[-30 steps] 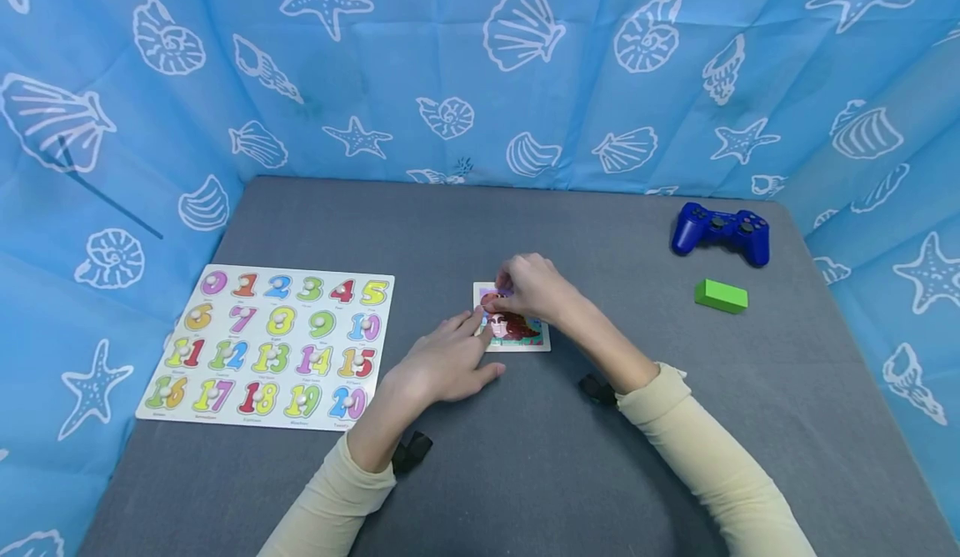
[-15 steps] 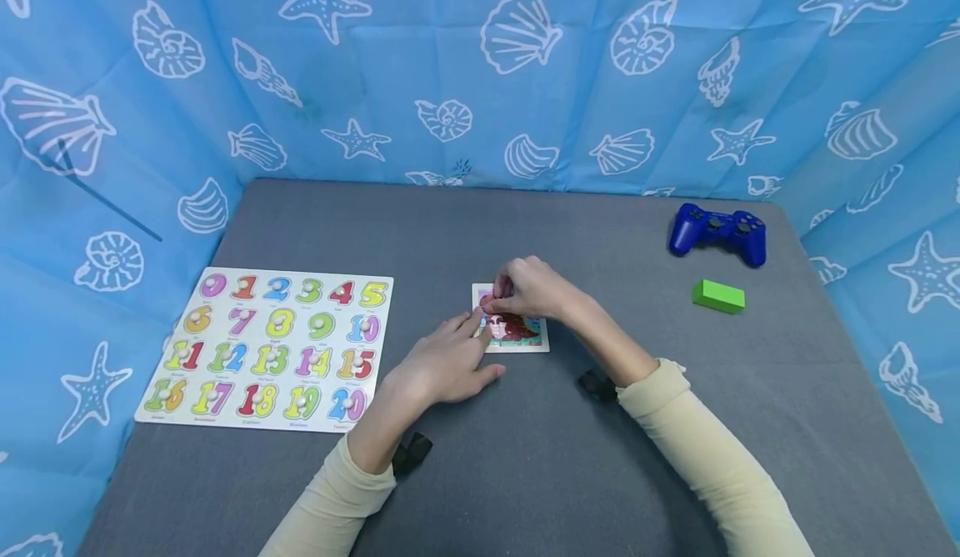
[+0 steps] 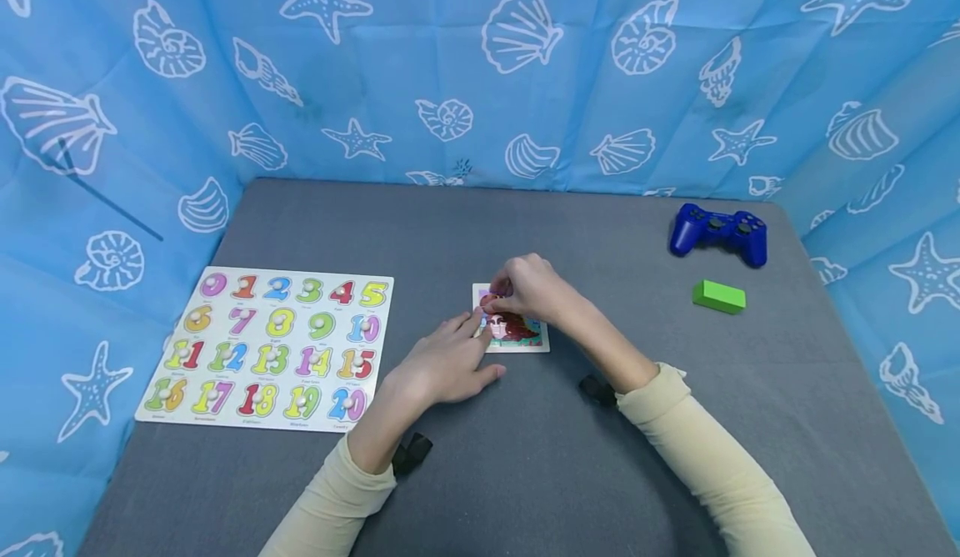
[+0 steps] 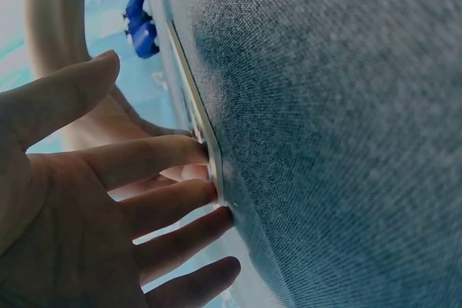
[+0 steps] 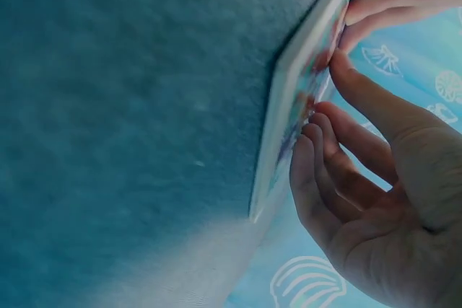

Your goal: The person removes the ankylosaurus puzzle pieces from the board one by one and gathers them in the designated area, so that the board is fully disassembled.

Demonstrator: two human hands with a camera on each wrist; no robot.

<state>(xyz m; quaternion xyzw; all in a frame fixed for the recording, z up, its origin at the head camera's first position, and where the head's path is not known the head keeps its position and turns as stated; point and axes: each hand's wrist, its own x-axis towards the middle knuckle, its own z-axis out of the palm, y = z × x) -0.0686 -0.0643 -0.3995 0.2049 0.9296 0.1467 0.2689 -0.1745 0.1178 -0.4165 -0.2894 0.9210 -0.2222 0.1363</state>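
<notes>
A small square picture puzzle with a pale border and a red-haired figure lies flat on the grey table. My left hand, fingers fairly straight and spread, touches its left edge. In the left wrist view the fingertips rest at the puzzle's corner and rim. My right hand comes over the upper part, thumb and fingers curled, pinching at a reddish puzzle piece at the upper left. Seen from the right wrist, thumb and fingertips bear on the picture's surface. That piece is mostly hidden by the fingers.
On the left lies a white number board with knobbed, coloured numerals. A blue game controller sits at the back right, with a green block in front of it. A blue shell-patterned curtain surrounds the table's back and sides.
My right hand's fingers shift very slightly at the puzzle's upper left. The left hand and the other objects stay in place.
</notes>
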